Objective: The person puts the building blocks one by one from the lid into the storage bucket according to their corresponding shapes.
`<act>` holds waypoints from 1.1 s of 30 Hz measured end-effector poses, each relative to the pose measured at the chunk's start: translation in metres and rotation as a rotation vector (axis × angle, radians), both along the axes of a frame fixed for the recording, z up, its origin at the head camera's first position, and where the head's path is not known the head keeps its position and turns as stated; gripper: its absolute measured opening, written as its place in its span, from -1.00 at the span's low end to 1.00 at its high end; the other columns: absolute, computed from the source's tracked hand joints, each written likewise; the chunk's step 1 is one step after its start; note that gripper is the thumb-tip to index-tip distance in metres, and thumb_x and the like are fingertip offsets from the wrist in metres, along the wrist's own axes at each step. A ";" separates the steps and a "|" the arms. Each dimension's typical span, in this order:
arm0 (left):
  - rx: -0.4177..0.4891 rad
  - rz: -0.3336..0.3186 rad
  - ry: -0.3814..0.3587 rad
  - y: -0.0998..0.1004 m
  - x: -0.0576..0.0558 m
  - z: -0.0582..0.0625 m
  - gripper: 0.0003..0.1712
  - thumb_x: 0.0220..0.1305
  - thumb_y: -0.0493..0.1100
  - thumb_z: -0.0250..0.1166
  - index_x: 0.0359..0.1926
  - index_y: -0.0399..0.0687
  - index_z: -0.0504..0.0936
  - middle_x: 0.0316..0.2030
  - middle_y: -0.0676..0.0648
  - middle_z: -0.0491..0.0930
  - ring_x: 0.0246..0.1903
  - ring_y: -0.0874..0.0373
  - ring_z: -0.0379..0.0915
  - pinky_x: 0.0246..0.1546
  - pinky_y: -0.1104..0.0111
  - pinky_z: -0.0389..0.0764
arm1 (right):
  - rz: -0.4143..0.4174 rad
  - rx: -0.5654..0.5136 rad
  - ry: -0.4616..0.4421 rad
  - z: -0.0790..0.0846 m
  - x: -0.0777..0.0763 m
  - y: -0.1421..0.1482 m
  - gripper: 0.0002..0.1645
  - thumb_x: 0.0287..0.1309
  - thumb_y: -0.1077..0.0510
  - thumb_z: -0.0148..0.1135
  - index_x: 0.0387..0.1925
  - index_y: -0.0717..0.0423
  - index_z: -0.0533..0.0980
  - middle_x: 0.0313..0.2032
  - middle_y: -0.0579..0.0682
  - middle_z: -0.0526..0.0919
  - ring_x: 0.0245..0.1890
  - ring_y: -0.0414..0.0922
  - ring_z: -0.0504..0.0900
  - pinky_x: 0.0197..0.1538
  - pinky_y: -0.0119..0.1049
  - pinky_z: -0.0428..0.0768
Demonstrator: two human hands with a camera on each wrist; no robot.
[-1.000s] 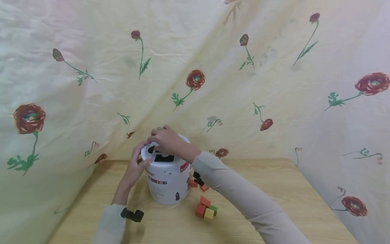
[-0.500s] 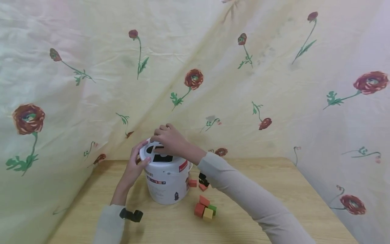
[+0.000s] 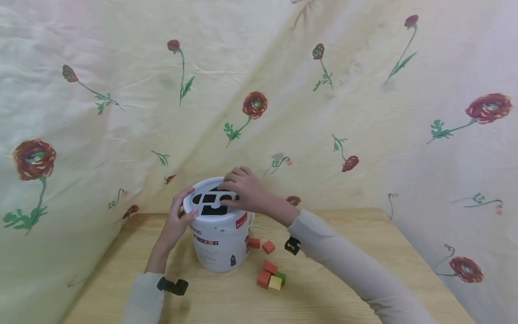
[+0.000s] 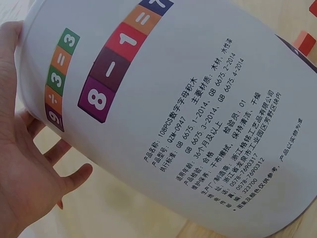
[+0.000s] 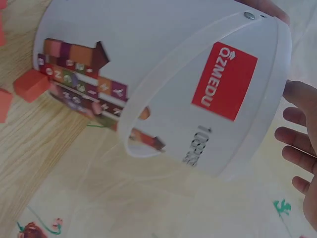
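L fingers [image 3: 182, 195] w/ grip on bucket [image 3: 220, 249], R fingers [image 3: 232, 185] loose over its lid [image 3: 216, 202]

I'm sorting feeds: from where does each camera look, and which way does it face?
Head: worn on the head, facing forward and down at the bucket and blocks; left hand, right hand and sleeves show.
Left wrist: on that wrist, facing the bucket's text; part of the left hand shows.
Right wrist: on that wrist, facing the bucket's handle and red label; the right hand shows, plus fingers at the top.
Both wrist views share bucket and blocks.
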State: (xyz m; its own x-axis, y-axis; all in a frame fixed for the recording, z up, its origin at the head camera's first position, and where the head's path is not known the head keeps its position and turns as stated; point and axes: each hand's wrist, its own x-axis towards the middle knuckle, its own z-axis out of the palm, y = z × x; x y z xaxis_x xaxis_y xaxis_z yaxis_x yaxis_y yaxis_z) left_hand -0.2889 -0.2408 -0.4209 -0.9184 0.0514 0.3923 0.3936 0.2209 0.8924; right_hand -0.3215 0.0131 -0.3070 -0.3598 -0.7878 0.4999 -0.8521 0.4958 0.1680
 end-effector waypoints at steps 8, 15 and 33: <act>-0.080 0.031 0.000 -0.002 0.002 0.005 -0.19 0.32 -0.10 0.25 0.55 0.10 0.20 0.54 -0.15 0.02 0.46 -0.19 0.00 0.39 -0.28 0.09 | 0.043 -0.150 0.027 -0.016 0.001 0.044 -0.63 0.13 -0.03 0.49 -0.07 0.04 0.72 -0.10 -0.03 0.74 0.02 -0.03 0.57 0.21 -0.02 0.48; -0.167 0.064 0.033 -0.004 0.004 0.010 -0.21 0.31 -0.10 0.31 0.52 0.04 0.27 0.53 -0.16 0.09 0.48 -0.21 0.03 0.41 -0.30 0.12 | 0.048 -0.250 0.022 -0.034 0.003 0.078 -0.65 0.07 0.05 0.52 -0.10 0.07 0.73 -0.17 -0.01 0.75 -0.05 -0.01 0.58 0.13 0.00 0.51; -0.226 0.060 0.051 -0.006 0.004 0.013 -0.21 0.30 -0.09 0.33 0.51 0.03 0.29 0.57 -0.15 0.09 0.52 -0.25 -0.04 0.40 -0.35 0.11 | -0.103 -0.109 -0.296 -0.105 0.005 0.121 -0.68 0.14 0.05 0.47 -0.07 0.05 0.71 -0.12 -0.01 0.77 -0.05 -0.05 0.66 0.04 -0.01 0.62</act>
